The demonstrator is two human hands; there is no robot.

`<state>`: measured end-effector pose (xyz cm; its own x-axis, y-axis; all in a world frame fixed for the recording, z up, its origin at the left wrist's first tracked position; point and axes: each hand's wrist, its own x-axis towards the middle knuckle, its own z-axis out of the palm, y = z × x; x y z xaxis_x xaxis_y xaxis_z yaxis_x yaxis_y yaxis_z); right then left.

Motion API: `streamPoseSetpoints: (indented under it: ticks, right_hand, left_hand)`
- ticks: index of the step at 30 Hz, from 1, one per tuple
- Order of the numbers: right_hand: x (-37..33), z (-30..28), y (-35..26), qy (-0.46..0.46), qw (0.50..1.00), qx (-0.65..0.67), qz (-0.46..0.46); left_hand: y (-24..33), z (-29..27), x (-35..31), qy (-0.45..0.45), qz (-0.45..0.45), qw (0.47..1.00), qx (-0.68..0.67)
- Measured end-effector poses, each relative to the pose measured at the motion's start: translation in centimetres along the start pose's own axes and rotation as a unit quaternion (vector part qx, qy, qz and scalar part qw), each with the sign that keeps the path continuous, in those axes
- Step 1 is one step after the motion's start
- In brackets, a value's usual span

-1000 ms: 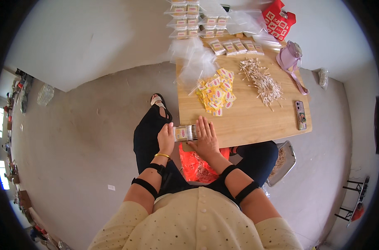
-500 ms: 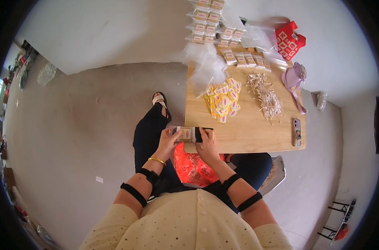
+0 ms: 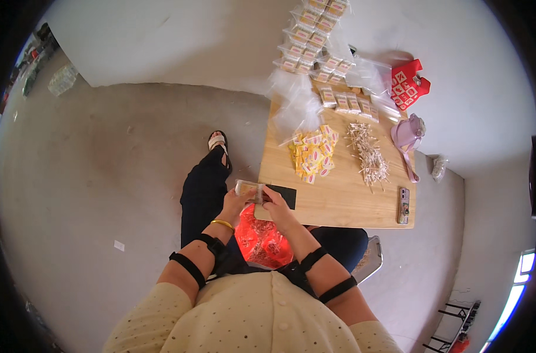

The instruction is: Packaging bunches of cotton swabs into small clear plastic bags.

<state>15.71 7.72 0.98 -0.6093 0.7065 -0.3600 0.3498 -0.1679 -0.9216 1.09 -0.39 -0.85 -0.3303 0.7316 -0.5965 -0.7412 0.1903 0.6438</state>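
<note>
Head view. The person sits at the near left corner of a wooden table (image 3: 338,194), both forearms coming in from the lower edge. The left hand (image 3: 235,203) and the right hand (image 3: 278,207) meet over a small clear packet (image 3: 248,189) with pale contents, held just off the table's edge above the lap. The left hand's fingers are curled under and around the packet's left end; the right hand pinches its right end, thumb on top. Both hands are closed on the packet; neither is free. Whether the packet's mouth is sealed cannot be told at this size.

A dark flat square (image 3: 282,195) lies on the table corner, just beside the right hand. Farther in lies a loose heap of yellow sachets (image 3: 312,154), and beside it a heap of thin pale sticks (image 3: 368,156). At the far end, rows of filled clear packets (image 3: 315,32) run off the table onto the pale surface beyond, with crumpled empty clear bags (image 3: 300,106) near them. A red bag (image 3: 262,241) sits in the person's lap below the hands. A phone (image 3: 403,206) lies at the right edge, a pink pouch (image 3: 407,132) and a red printed bag (image 3: 409,85) beyond it.

Judgement on progress: many packets look finished and laid out. One is in hand. Sizeable heaps of sachets and sticks remain, so considerable work appears left.
</note>
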Motion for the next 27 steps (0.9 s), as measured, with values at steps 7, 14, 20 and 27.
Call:
streamPoseSetpoints:
  ticks: [7,14,20,27]
  right_hand:
    - [-1.3,-1.6,-1.6,-0.056,0.996,0.028,0.061]
    - [0.4,-2.7,-3.0,-0.039,0.990,0.043,0.132]
    - [1.4,-1.1,-2.6,-0.028,0.990,0.011,0.138]
    - [1.7,2.0,-4.5,-0.034,0.996,0.038,0.076]
  left_hand:
    - [0.6,0.7,-0.3,0.029,-0.008,0.999,0.014]
    - [1.1,0.5,-0.1,0.011,-0.031,0.997,0.072]
    - [1.2,-0.2,0.1,0.019,-0.022,0.996,0.078]
    - [6.0,-1.6,-2.7,0.029,0.045,0.992,0.116]
